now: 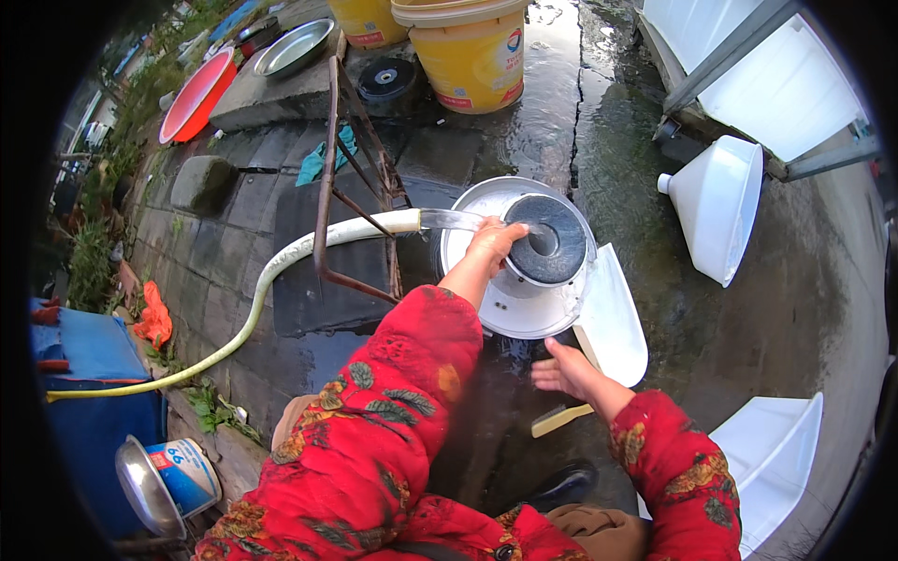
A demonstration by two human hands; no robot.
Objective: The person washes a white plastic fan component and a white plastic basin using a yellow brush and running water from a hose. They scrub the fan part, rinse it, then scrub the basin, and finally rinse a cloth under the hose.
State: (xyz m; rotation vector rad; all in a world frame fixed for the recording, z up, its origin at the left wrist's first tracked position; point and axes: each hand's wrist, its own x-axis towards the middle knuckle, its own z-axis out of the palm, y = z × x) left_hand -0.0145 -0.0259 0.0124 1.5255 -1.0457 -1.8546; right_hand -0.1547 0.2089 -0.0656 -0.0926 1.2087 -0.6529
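Note:
A white round piece (550, 324) with a wide flat rim and a raised middle, topped by a dark grey ring-shaped disc (558, 224), is in front of me. My left hand (491, 247) grips the edge of its raised middle, with the thumb on top; the other fingers are partly hidden. Water runs from a pale yellow hose (309, 245) onto the piece by that hand. Below the near rim, my right hand (572, 371) is open and holds nothing. Beside it are a white scoop (613, 323) and a brush with a pale yellow handle (558, 421).
A rusty metal frame (323, 210) stands at the left, with the hose passing across it. Yellow buckets (468, 61) stand at the back. A white funnel (716, 208) lies at the right, and another white container (772, 458) nearer. The paving (617, 159) is wet.

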